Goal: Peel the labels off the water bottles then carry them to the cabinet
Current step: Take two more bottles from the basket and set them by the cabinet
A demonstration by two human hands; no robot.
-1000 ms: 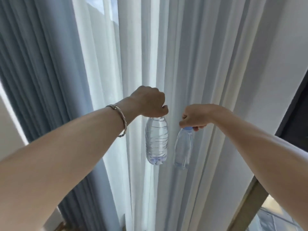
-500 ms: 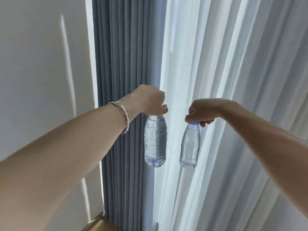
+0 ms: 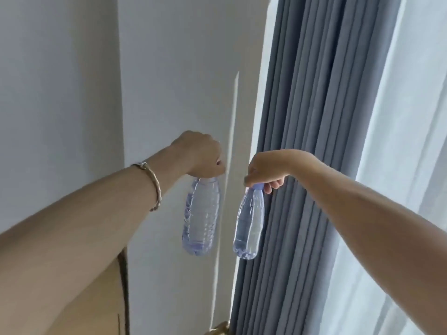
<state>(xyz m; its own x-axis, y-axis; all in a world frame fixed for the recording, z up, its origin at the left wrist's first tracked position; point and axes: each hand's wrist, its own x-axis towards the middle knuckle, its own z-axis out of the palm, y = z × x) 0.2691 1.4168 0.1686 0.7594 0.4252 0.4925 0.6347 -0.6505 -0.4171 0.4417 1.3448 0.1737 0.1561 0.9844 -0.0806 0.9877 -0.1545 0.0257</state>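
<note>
— What had changed?
— The view swung from the white curtain (image 3: pixel 411 141) to the grey curtain (image 3: pixel 302 141) and the wall (image 3: pixel 181 68); both bottles stayed hanging.
— Who held them?
— The left hand (image 3: pixel 200 155) had its fingers clenched round the top of the left bottle (image 3: pixel 202 216); the right hand (image 3: pixel 266 169) pinched the cap of the right bottle (image 3: pixel 249 223); no labels showed, so peeling looked done.
— Was there room?
— Yes; the bottles hung apart, near the wall; a brown edge (image 3: pixel 122 274) low down was maybe the cabinet.
</note>
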